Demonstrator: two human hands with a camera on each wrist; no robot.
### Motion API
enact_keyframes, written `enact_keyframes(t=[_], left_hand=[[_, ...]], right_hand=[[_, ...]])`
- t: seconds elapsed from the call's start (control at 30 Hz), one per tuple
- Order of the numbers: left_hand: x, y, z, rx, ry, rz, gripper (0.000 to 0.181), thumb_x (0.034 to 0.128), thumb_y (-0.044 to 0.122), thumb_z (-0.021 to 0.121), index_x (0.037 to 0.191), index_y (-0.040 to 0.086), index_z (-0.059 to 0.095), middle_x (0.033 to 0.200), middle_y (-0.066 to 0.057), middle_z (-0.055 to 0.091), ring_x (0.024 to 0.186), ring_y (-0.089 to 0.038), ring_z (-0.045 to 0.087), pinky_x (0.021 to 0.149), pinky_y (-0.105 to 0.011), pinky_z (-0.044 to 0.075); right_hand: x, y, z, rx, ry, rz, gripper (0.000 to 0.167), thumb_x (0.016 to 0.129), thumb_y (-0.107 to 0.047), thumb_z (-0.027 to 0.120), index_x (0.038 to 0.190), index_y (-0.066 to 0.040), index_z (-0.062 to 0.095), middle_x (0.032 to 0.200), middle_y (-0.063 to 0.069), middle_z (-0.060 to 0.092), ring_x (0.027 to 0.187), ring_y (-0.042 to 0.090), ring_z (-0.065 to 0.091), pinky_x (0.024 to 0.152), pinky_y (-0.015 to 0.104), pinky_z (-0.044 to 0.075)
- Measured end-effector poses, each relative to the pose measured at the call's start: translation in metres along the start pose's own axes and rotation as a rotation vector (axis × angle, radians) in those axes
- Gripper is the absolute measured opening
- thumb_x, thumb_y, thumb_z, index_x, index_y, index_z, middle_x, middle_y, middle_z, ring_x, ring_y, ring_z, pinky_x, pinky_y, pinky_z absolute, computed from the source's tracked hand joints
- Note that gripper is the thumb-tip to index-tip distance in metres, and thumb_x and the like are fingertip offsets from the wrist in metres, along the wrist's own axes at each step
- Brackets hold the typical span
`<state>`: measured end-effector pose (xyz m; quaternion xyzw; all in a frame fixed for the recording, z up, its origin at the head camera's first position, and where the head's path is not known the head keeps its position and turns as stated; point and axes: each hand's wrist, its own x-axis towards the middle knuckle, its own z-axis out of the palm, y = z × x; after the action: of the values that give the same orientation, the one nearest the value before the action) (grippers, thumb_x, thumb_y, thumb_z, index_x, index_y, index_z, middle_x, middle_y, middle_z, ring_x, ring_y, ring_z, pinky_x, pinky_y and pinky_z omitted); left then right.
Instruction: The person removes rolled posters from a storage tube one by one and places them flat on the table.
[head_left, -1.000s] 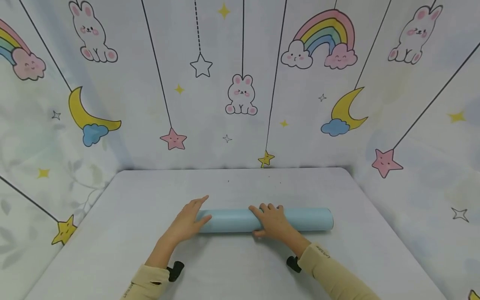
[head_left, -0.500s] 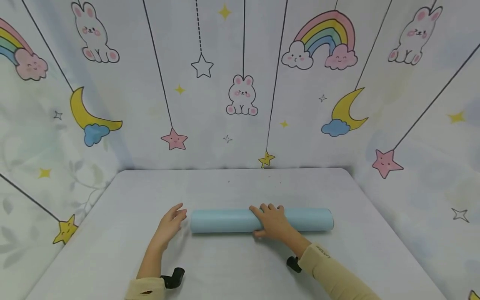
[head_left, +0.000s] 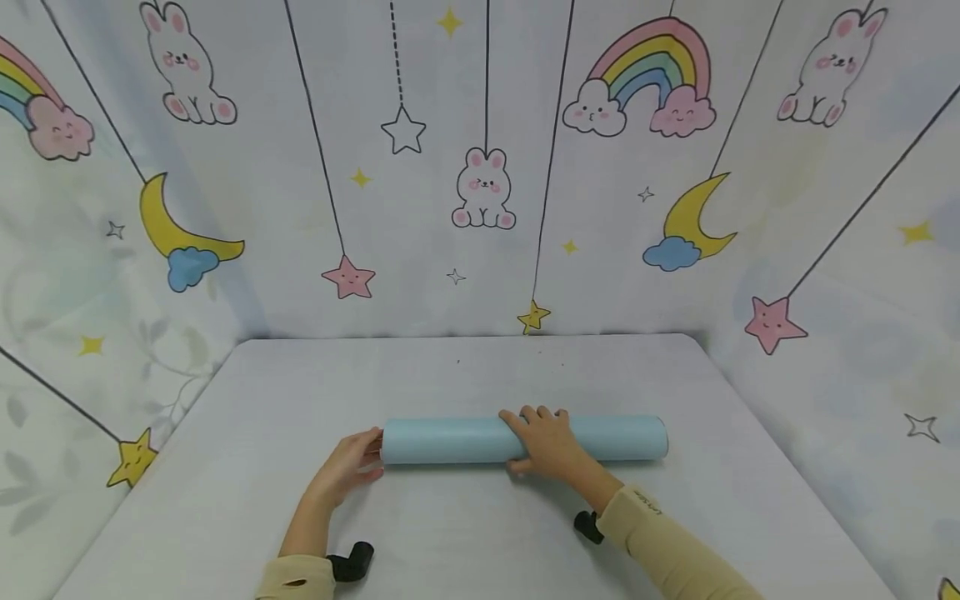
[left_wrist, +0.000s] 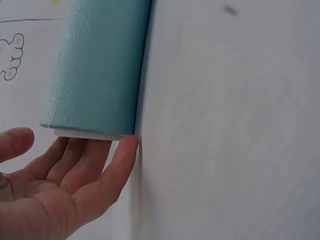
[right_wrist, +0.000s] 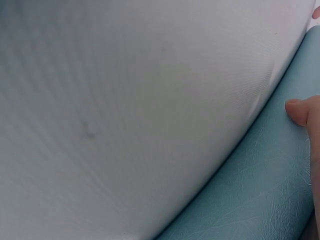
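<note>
A light-blue roll [head_left: 450, 441] with a creased, leather-like surface lies crosswise on the white table. In the left wrist view its end shows a white inner edge. My left hand [head_left: 347, 467] is at the roll's left end. There its fingers [left_wrist: 122, 162] reach to the end with fairly straight fingers, some tips hidden behind the edge, while the thumb stands apart. My right hand [head_left: 547, 444] holds the roll just right of its middle, fingers bent over the top and far side, thumb on the near side. Only part of that hand shows in the right wrist view.
The white table [head_left: 465, 533] runs back to a cloth backdrop [head_left: 420, 217] printed with rabbits, stars, moons and rainbows. More printed cloth stands at both sides. Black wrist cameras [head_left: 351, 562] sit below each hand.
My left hand first drew back left off the top of the roll, then came in to its left end. The right hand and the roll have stayed in place.
</note>
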<state>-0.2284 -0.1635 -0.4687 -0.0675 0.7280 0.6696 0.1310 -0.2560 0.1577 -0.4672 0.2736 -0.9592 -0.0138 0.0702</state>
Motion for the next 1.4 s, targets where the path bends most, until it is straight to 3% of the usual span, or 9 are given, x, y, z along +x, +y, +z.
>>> enact_keyframes(t=[0.43,0.9,1.17,1.4], left_hand=[[0.0027,-0.001,0.0068,0.005,-0.053,0.026,0.06,0.0995,0.031,0.031,0.132,-0.019,0.026,0.131,-0.036,0.034,0.117,-0.044,0.041,0.087,-0.045,0.045],[0.0058,-0.0047,0.0061,0.016,-0.016,0.034,0.05,0.0987,0.025,0.035,0.129,-0.015,0.037,0.126,-0.028,0.043,0.11,-0.034,0.049,0.087,-0.042,0.046],[0.0039,-0.0033,0.004,0.047,-0.014,0.062,0.047,0.0985,0.023,0.039,0.126,-0.015,0.042,0.126,-0.027,0.044,0.112,-0.035,0.048,0.087,-0.043,0.045],[0.0062,-0.0046,0.0049,0.092,0.021,0.064,0.039,0.0976,0.018,0.042,0.121,-0.013,0.048,0.117,-0.021,0.05,0.101,-0.027,0.049,0.084,-0.039,0.048]], right_hand=[[0.0008,-0.0026,0.0014,-0.016,0.024,-0.014,0.078,0.071,-0.059,0.067,0.135,-0.02,0.042,0.113,0.01,0.053,0.099,0.031,0.052,0.074,0.058,0.039],[-0.0024,-0.0002,-0.001,-0.009,0.014,-0.009,0.078,0.072,-0.059,0.067,0.135,-0.021,0.042,0.114,0.011,0.052,0.1,0.031,0.051,0.074,0.058,0.039],[-0.0041,0.0013,-0.0025,-0.014,0.007,-0.001,0.077,0.072,-0.058,0.067,0.135,-0.021,0.042,0.113,0.01,0.052,0.1,0.031,0.051,0.074,0.058,0.039],[-0.0073,0.0059,-0.0023,-0.01,0.017,-0.001,0.077,0.071,-0.058,0.067,0.135,-0.021,0.043,0.114,0.01,0.053,0.101,0.03,0.051,0.075,0.058,0.039]])
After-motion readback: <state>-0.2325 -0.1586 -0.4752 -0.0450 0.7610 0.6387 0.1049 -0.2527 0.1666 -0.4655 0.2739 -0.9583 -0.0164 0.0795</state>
